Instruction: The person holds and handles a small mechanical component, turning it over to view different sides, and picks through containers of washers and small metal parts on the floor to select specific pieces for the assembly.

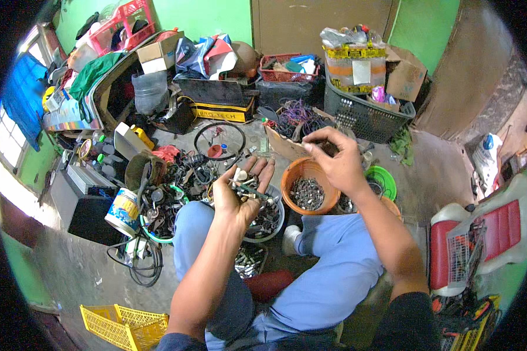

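Note:
My left hand (243, 190) is held palm up with its fingers half curled. A handful of small parts (247, 190) lies in it, among them a white piece and thin dark pieces. Below is a pale-rimmed tub (280, 225) of mixed dark small parts. My right hand (339, 161) is raised above the orange bucket (291, 175) and to its right, with thumb and fingers pinched together; what they hold, if anything, cannot be made out. Small grey metal pieces (307, 194) cover the bucket's bottom. Beside it stands a bright green tub (390, 180), partly behind my right forearm.
Tangled wires (298, 120) lie beyond the buckets, near a black ring (243, 137). At left are a heap of dark parts (187, 172) and a blue-white can (123, 210). A yellow crate (126, 327) sits lower left. A dark basket (363, 117) stands at the back right.

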